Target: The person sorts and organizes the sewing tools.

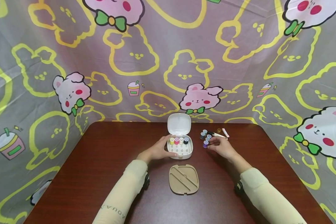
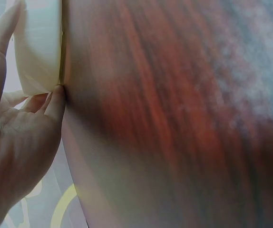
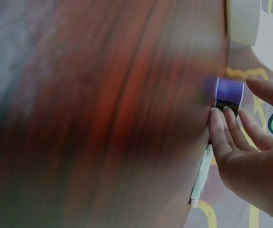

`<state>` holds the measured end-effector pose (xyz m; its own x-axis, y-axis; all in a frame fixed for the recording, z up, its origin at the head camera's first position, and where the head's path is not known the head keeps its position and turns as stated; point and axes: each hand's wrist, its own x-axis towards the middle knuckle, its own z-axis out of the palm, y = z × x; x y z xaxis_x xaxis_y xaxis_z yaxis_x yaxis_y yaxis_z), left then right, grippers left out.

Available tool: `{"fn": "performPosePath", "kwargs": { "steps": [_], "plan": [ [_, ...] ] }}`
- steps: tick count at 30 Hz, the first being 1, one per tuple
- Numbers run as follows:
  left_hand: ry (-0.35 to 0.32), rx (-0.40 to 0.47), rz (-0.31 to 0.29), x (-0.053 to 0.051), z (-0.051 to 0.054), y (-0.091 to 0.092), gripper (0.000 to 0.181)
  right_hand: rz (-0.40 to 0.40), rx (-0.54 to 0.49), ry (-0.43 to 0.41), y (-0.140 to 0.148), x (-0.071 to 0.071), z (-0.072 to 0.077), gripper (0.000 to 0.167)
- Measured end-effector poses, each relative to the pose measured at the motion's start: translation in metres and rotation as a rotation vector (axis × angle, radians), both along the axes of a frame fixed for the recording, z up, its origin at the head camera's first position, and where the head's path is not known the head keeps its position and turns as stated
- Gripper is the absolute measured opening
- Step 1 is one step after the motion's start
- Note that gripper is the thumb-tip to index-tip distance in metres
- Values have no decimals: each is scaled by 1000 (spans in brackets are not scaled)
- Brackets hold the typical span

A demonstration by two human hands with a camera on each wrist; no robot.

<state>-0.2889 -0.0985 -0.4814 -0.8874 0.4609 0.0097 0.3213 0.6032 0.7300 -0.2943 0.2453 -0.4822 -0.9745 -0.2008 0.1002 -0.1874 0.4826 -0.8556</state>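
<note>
A white sewing box (image 1: 180, 157) stands with its lid (image 1: 179, 123) raised. Yellow (image 1: 172, 141), pink (image 1: 177, 141), white (image 1: 181, 141) and black (image 1: 186, 141) thread spools fill its back row of pegs; bare pegs show in front. My left hand (image 1: 158, 150) grips the box's left side, thumb at the front. Right of the box, my right hand (image 1: 222, 147) is at a purple thread spool (image 3: 229, 90), thumb and fingers spread about it. The thumb looks slightly apart from the spool. Several other spools (image 1: 203, 135) stand just behind it.
A tan tray (image 1: 184, 179) with slanted grooves lies in front of the box. Beyond the right hand are a white-and-dark slim tool (image 1: 219, 135), a pink-and-white stick (image 1: 225, 133) and a small amber item (image 1: 219, 130). A patterned cloth (image 1: 156, 62) hangs behind the table.
</note>
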Motion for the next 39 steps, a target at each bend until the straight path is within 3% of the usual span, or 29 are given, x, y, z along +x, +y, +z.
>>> {"fn": "performPosePath", "kwargs": {
  "steps": [7,13,19,27,39],
  "plan": [
    [-11,-12,-3,-1,-1,-1,100,6,-22,-3,-6,0,0,37],
    [-14,-12,3,0,0,-1,99,59,-111,31,-8,0,-2,32],
    [-19,-5,-2,0,0,-2,102,1,-105,-68,-16,-3,-1,32],
    [-8,-5,-6,0,1,-2,99,-41,-42,-115,-24,-5,0,27],
    [3,-5,-8,0,1,-1,101,60,-162,-172,-28,-5,11,30]
  ]
}}
